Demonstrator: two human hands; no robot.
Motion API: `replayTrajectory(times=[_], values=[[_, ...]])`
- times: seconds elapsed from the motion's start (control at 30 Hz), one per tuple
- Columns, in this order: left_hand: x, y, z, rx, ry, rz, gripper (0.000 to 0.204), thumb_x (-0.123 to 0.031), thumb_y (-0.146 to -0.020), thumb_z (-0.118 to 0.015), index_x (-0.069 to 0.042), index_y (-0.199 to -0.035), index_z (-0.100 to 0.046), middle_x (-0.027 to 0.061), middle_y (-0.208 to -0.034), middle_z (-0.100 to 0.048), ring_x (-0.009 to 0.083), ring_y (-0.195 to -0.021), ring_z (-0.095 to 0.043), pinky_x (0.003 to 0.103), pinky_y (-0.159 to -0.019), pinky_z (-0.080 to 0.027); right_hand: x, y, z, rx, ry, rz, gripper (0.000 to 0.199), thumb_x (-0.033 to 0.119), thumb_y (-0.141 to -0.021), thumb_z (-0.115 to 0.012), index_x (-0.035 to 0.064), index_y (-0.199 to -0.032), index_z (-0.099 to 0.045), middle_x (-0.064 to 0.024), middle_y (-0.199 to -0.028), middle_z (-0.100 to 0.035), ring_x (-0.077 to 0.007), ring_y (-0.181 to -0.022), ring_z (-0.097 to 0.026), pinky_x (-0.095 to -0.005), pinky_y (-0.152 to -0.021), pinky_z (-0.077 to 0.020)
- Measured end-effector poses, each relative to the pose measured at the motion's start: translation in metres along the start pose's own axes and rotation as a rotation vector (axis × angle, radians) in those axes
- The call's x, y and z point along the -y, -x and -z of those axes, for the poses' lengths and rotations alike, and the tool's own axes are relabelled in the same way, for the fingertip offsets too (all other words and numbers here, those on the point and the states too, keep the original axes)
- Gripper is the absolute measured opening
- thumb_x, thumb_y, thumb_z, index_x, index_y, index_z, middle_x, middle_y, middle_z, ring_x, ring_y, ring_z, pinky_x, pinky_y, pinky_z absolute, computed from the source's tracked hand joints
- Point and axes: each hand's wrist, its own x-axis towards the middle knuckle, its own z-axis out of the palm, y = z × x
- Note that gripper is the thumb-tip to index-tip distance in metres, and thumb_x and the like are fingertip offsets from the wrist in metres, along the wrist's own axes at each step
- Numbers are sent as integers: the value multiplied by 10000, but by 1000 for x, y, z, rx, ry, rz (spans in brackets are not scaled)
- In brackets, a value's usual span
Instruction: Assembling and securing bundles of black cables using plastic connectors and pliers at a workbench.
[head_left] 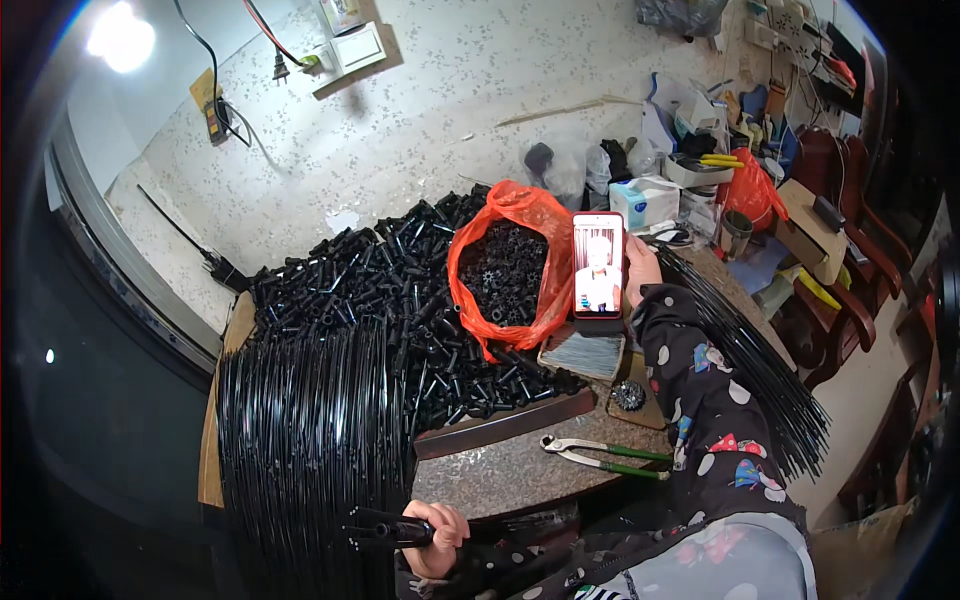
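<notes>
While the right hand [641, 266] grips a phone [598, 264] upright just right of the orange bag [510, 262], screen facing the person, the left hand [436, 534] is clenched around a black tube [388, 530] well below the bag, beside the rod bundle [305, 450].

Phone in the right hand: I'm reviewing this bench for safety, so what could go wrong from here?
The right hand holds the phone up above the orange bag of black parts; it could slip and drop among them. Attention may be on the lit screen while the left hand grips a black tube piece. The green-handled pliers lie near the table edge by the sleeve, which could knock them off.
</notes>
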Motion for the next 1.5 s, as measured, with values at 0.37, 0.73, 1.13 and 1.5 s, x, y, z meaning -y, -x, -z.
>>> replayTrajectory(times=[0.37,0.73,1.13,1.5], values=[[1,0,-9,-25,-14,21,280,-156,-763,-650,-48,-709,-398,44,-508,-441,109,-384,-384,258,-402,-385,11,8,-6,-38,16,-17,298,227,-879,-480,-2,-1063,-531,-49,-972,-588,-130,-849,-558,-261,-746,-437],[-133,-15,45,-23,851,-419,355,-333,-868,-480,-92,-658,-327,-2,-542,-334,101,-441,-334,220,-457,-360,109,129,18,523,1060,-33,243,113,-819,-523,-9,-1028,-538,-75,-910,-606,-145,-781,-584,-252,-694,-454],[54,86,-21,-517,977,646,241,-294,-808,-522,-60,-820,-579,93,-797,-612,255,-757,-564,374,-705,-452,219,287,-72,171,-226,498,433,482,-827,-464,72,-964,-462,29,-638,-346,-79,-562,-347,-206,-541,-337],[193,143,38,-385,458,1497,450,-426,-696,-587,-2,-847,-584,169,-816,-583,269,-735,-541,343,-736,-456,153,343,-133,173,66,253,167,157,-876,-476,3,-937,-452,-62,-797,-487,-100,-644,-468,-209,-580,-399]])
